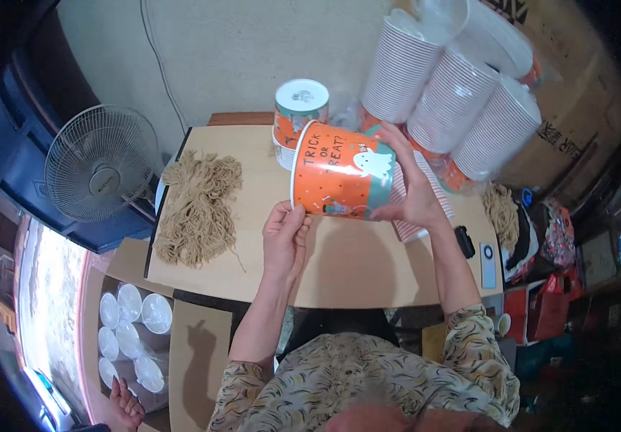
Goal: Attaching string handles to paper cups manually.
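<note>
Over the table I hold an orange paper bucket [339, 173] tilted on its side, its white rim facing left and its teal base band facing right. A white ghost and dark lettering are printed on its wall. My left hand [285, 234] pinches the lower edge of the rim between thumb and fingers. Around the base end, my right hand [415, 194] is spread, thumb below and fingers above. Just behind stands another orange and teal bucket [301, 108] with its white bottom up. Partly hidden by my right hand is a red-and-white striped item [409, 229].
A bundle of tan paper cords [199, 209] lies on the table's left. Tall nested bucket stacks [454, 90] in plastic stand back right. A black object [464, 242] is near the right edge. Left are a fan [102, 169], a carton [199, 360] with wrapped stacks, and another person's hand [125, 407].
</note>
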